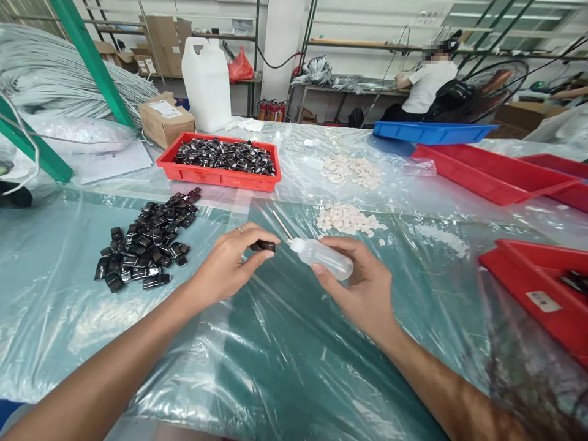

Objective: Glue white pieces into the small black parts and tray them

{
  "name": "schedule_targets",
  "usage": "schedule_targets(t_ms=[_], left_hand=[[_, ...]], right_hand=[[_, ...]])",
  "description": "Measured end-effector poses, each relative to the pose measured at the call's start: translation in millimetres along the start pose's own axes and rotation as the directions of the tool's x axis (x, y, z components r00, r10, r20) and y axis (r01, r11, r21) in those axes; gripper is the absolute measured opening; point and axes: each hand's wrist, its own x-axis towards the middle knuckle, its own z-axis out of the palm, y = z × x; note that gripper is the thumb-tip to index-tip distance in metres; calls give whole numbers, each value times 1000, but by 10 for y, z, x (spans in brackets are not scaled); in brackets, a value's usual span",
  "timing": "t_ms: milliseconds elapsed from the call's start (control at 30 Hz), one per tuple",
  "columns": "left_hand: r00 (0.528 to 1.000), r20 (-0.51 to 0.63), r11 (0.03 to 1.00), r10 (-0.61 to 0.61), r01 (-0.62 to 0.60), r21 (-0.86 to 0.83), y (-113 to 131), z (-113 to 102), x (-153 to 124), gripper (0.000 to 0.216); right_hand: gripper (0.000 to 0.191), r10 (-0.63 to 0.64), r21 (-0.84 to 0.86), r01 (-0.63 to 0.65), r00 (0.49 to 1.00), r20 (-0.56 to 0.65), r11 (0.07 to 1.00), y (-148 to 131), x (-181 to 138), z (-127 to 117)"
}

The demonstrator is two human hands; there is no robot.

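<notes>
A wide tabletop wrapped in clear plastic carries everything. The right hand wraps a soft clear squeeze bottle, its thin nozzle aimed at the small black plastic piece pinched by the left hand, held close so they meet.

Bright, even light from overhead — white glare streaks on the plastic sheet near and left. Shadows stay faint. Edges bend outward; the near right corner smears — blurred.
</notes>
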Motion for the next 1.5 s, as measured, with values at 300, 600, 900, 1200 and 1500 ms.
schedule_targets(t_ms=[300, 600, 900, 1200, 1500], left_hand=[[984, -91, 976, 151, -134, 172, 5, 6, -39, 9], [980, -68, 975, 185, -174, 141, 95, 2, -56, 15], [969, -22, 954, 246, -238, 184, 204, -50, -41, 19], [959, -13, 940, 284, -276, 200, 215, -69, -52, 12], [957, -11, 939, 288, -280, 199, 237, -86, -45, 13]], right_hand=[[41, -195, -100, 200, 979, 54, 975, -145, 29, -9], [55, -276, -162, 279, 960, 43, 947, -202, 19, -19], [60, -369, -240, 371, 928, 54, 897, -277, 40, -67], [37, -450, -205, 447, 893, 36, 871, -288, 54, -92], [39, -481, -202, 483, 874, 64, 852, -287, 83, -133]])
